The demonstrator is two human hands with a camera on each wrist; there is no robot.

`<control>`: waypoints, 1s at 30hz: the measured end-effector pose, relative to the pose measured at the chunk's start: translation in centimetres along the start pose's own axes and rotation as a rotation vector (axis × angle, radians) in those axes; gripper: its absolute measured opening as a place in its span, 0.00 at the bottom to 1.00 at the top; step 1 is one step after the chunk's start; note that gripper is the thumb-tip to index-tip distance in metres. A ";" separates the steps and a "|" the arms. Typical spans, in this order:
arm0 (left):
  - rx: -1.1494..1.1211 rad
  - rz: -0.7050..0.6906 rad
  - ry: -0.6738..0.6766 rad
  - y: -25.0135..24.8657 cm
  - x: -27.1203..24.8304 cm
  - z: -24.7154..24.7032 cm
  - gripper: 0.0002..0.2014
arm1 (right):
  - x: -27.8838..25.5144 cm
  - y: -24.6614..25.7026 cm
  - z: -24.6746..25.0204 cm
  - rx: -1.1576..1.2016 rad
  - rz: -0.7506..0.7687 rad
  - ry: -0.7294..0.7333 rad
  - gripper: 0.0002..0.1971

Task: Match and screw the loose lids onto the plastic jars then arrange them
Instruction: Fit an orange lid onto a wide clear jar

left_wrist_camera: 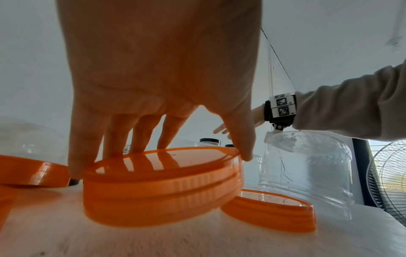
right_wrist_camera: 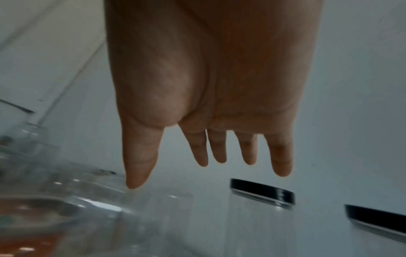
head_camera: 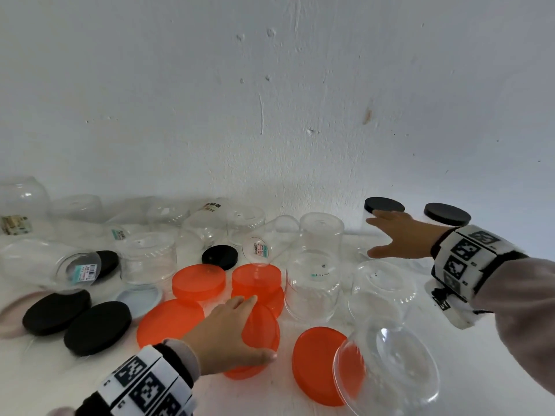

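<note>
My left hand (head_camera: 261, 327) grips a translucent orange lid (head_camera: 259, 324) by its rim, thumb on the near edge and fingers on the far edge. The left wrist view shows this lid (left_wrist_camera: 162, 161) lying on a second orange lid (left_wrist_camera: 153, 203), with my left hand (left_wrist_camera: 160, 156) spanning it. My right hand (head_camera: 371, 237) is stretched out, fingers spread and holding nothing, just in front of a clear jar with a black lid (head_camera: 384, 205). In the right wrist view my right hand (right_wrist_camera: 208, 173) hovers above that jar's black lid (right_wrist_camera: 262, 193).
Several more orange lids (head_camera: 198, 282), black lids (head_camera: 97, 327) and a pale blue lid (head_camera: 139, 298) lie on the white table. Several clear lidless jars (head_camera: 312, 285) stand upside down or lie tipped. A second black-lidded jar (head_camera: 447, 214) stands by the wall. A fan (left_wrist_camera: 386, 182) stands at the right.
</note>
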State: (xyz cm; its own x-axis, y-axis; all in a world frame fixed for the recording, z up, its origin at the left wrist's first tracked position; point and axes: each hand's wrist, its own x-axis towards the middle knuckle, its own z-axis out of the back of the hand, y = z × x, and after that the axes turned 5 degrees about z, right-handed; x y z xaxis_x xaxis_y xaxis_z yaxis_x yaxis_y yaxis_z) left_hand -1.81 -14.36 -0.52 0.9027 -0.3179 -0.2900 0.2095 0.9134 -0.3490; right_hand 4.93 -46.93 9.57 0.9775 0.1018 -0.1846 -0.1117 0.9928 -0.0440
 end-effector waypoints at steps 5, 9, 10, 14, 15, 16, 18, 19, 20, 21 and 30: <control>-0.012 -0.052 -0.011 -0.2 -0.3 0.4 0.54 | -5.3 4.5 -0.4 -0.013 0.187 0.090 0.36; -0.018 -0.097 -0.015 -0.1 -0.8 0.5 0.54 | -8.3 7.4 -1.4 -0.015 0.233 0.260 0.41; -0.022 -0.103 -0.011 -0.1 -0.9 0.5 0.54 | -8.8 7.9 -1.6 -0.027 0.229 0.306 0.44; -0.028 -0.117 -0.001 0.5 -1.3 0.6 0.54 | -10.2 9.8 -2.8 -0.133 0.207 0.432 0.49; -0.029 -0.120 -0.002 0.6 -1.4 0.6 0.54 | -10.4 10.1 -3.1 -0.156 0.201 0.442 0.50; -0.031 -0.125 -0.004 0.7 -1.6 0.6 0.54 | -10.6 10.5 -3.2 -0.172 0.192 0.444 0.50; -0.045 -0.132 -0.011 1.1 -2.0 0.7 0.54 | -11.0 11.1 -3.4 -0.201 0.179 0.433 0.49; -0.057 -0.134 -0.016 1.2 -2.1 0.8 0.54 | -11.2 11.4 -3.4 -0.212 0.177 0.422 0.48; -0.070 -0.137 -0.021 1.4 -2.3 0.9 0.54 | -11.5 11.6 -3.3 -0.210 0.176 0.405 0.46; -0.083 -0.140 -0.027 1.6 -2.6 1.1 0.53 | -11.7 12.0 -3.2 -0.197 0.172 0.387 0.45; -0.358 -0.178 -0.100 4.2 -3.9 3.3 0.49 | -12.8 15.2 -2.2 0.077 0.191 0.163 0.46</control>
State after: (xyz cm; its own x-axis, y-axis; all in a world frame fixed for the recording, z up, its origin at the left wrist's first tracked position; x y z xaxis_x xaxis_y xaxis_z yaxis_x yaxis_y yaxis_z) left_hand -3.20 -8.44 2.08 0.9001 -0.4201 -0.1151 0.2374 0.6948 -0.6789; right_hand -9.71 -33.32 9.07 0.8975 0.2823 -0.3389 -0.2712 0.9591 0.0808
